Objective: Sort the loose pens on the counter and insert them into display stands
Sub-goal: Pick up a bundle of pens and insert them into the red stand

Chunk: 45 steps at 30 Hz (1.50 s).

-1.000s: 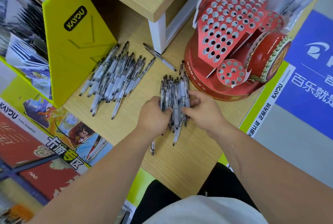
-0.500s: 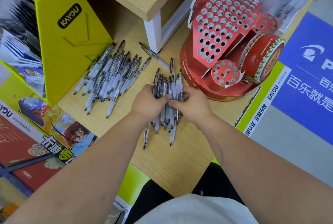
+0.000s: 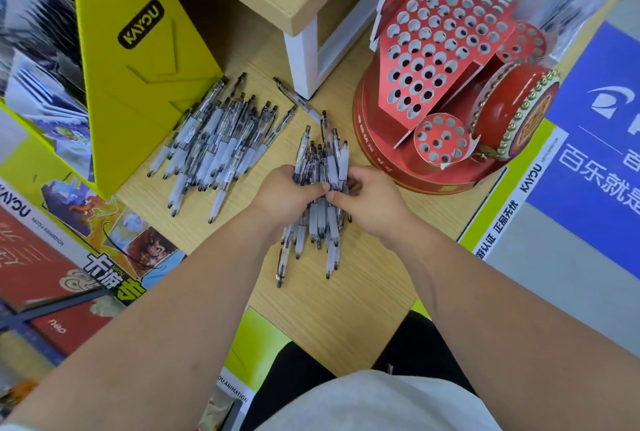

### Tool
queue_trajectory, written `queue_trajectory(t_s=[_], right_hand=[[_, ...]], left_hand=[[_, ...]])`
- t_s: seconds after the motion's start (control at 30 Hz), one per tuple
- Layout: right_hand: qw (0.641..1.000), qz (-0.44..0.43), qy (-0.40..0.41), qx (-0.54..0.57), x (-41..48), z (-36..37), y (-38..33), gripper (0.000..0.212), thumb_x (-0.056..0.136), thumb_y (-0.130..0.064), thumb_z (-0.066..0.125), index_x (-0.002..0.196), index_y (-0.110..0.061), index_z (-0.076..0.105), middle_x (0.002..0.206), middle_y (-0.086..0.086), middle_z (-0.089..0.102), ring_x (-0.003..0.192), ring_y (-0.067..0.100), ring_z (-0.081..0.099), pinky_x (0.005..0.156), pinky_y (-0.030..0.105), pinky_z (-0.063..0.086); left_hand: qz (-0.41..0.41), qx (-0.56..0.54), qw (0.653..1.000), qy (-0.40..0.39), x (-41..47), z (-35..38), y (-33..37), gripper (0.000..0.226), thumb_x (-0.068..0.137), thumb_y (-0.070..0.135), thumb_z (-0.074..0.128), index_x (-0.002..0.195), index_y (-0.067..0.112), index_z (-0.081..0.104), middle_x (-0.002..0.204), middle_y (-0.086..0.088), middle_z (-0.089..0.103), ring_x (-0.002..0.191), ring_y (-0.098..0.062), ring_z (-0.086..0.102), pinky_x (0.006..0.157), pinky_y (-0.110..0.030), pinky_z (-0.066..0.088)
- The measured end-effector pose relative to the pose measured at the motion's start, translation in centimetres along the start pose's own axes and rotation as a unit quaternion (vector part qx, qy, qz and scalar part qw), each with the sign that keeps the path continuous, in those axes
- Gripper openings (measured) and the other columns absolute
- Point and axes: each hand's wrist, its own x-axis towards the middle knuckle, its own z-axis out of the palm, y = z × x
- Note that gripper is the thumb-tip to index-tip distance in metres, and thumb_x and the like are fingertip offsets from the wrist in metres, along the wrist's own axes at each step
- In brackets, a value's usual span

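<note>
A bundle of clear-and-white pens (image 3: 322, 167) lies on the wooden counter (image 3: 325, 313), squeezed between both hands. My left hand (image 3: 282, 196) grips the bundle from the left and my right hand (image 3: 369, 200) grips it from the right, fingertips meeting over the pens. Pen tips stick out below the hands. A second pile of loose pens (image 3: 218, 143) lies to the left. One single pen (image 3: 298, 99) lies near the white post. The red display stand (image 3: 440, 35) with many round holes stands at the right, its holes unfilled.
A yellow KAYOU cardboard stand (image 3: 138, 60) borders the left pile. A wooden shelf on a white post (image 3: 304, 56) rises at the back. Printed posters and boxes (image 3: 86, 222) lie left; a blue sign (image 3: 595, 139) lies right beyond the counter edge.
Both hands have closed in tighter around the bundle, gathering the pens together. The left pile and the red stand have not changed.
</note>
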Motion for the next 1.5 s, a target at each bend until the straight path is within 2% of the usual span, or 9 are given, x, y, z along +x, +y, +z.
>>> queue_trajectory(t_s=[0.13,0.33,0.5,0.7,0.87,1.03,1.17,1.37,1.5], right_hand=[[1.0,-0.002,-0.018,0.011,-0.1,-0.1,-0.1,0.017,0.088,-0.018,0.073,0.105,-0.017,0.074,0.096,0.0,0.072,0.086,0.018,0.067,0.085,0.045,0.055],[0.999,-0.007,-0.032,0.029,-0.4,0.4,-0.4,0.023,0.094,-0.016,0.066,0.117,-0.019,0.07,0.106,-0.004,0.071,0.095,0.017,0.066,0.09,0.04,0.055],[0.996,0.003,-0.037,0.08,-0.5,0.5,-0.7,0.022,0.094,-0.015,0.067,0.115,-0.02,0.072,0.1,-0.006,0.075,0.093,0.014,0.07,0.089,0.039,0.057],[0.987,0.005,-0.059,0.149,-0.4,1.0,-1.6,0.009,0.096,-0.024,0.067,0.102,-0.023,0.074,0.077,-0.017,0.071,0.078,0.004,0.068,0.074,0.027,0.054],[0.986,0.016,-0.064,0.151,0.0,1.3,-2.3,0.012,0.095,-0.027,0.067,0.104,-0.024,0.075,0.09,-0.008,0.076,0.092,0.018,0.073,0.088,0.047,0.059],[0.99,0.033,-0.048,0.125,-0.2,1.4,-2.4,0.017,0.081,-0.033,0.065,0.087,-0.019,0.072,0.076,0.01,0.062,0.077,0.04,0.064,0.078,0.066,0.054],[0.992,0.035,-0.035,0.117,-0.3,1.1,-2.3,0.017,0.09,-0.021,0.06,0.097,-0.008,0.068,0.102,0.028,0.066,0.086,0.045,0.063,0.079,0.054,0.056],[0.989,0.067,-0.02,0.128,0.2,1.3,-2.4,0.027,0.099,-0.028,0.062,0.079,-0.01,0.062,0.077,0.01,0.053,0.068,0.019,0.052,0.06,0.036,0.057],[0.982,0.106,0.003,0.155,0.9,1.7,-2.6,0.02,0.095,-0.029,0.068,0.092,-0.009,0.069,0.077,0.004,0.06,0.063,0.013,0.054,0.052,0.022,0.052]], left_hand=[[-0.004,-0.046,0.999,-0.01,-0.2,-0.1,-0.1,0.021,0.09,0.024,0.075,0.102,0.013,0.062,0.088,0.001,0.068,0.076,-0.012,0.065,0.052,-0.016,0.046],[-0.004,-0.093,0.996,-0.004,-0.4,-0.2,-0.9,0.021,0.091,0.022,0.075,0.088,0.016,0.056,0.074,0.003,0.06,0.065,-0.007,0.061,0.052,-0.017,0.045],[-0.016,-0.162,0.986,-0.039,-0.8,-0.5,-0.9,0.044,0.079,0.028,0.081,0.115,0.009,0.065,0.104,-0.008,0.076,0.097,-0.026,0.074,0.089,-0.048,0.06],[-0.006,-0.242,0.968,-0.065,-1.1,-1.2,-0.9,0.022,0.094,0.009,0.069,0.116,0.007,0.07,0.106,-0.01,0.077,0.097,-0.026,0.075,0.079,-0.035,0.06],[-0.003,-0.276,0.96,-0.045,-1.5,-1.6,-0.5,0.016,0.092,0.004,0.069,0.107,0.01,0.071,0.1,-0.008,0.078,0.091,-0.023,0.076,0.073,-0.031,0.06],[-0.003,-0.269,0.963,-0.036,-1.8,-1.6,-0.6,0.024,0.086,-0.002,0.072,0.109,0.005,0.071,0.098,-0.012,0.078,0.087,-0.027,0.076,0.068,-0.033,0.06],[-0.012,-0.256,0.966,-0.046,-2.0,-1.6,-1.1,0.031,0.081,-0.005,0.076,0.11,0.007,0.072,0.1,-0.012,0.078,0.089,-0.027,0.076,0.071,-0.036,0.062],[-0.015,-0.239,0.97,-0.047,-1.8,-1.5,-1.6,0.037,0.078,-0.004,0.081,0.111,0.007,0.069,0.101,-0.007,0.078,0.093,-0.022,0.075,0.073,-0.028,0.059],[-0.015,-0.221,0.975,-0.036,-1.5,-1.7,-1.9,0.039,0.077,-0.002,0.083,0.111,0.008,0.068,0.101,-0.006,0.078,0.091,-0.019,0.075,0.067,-0.022,0.057]])
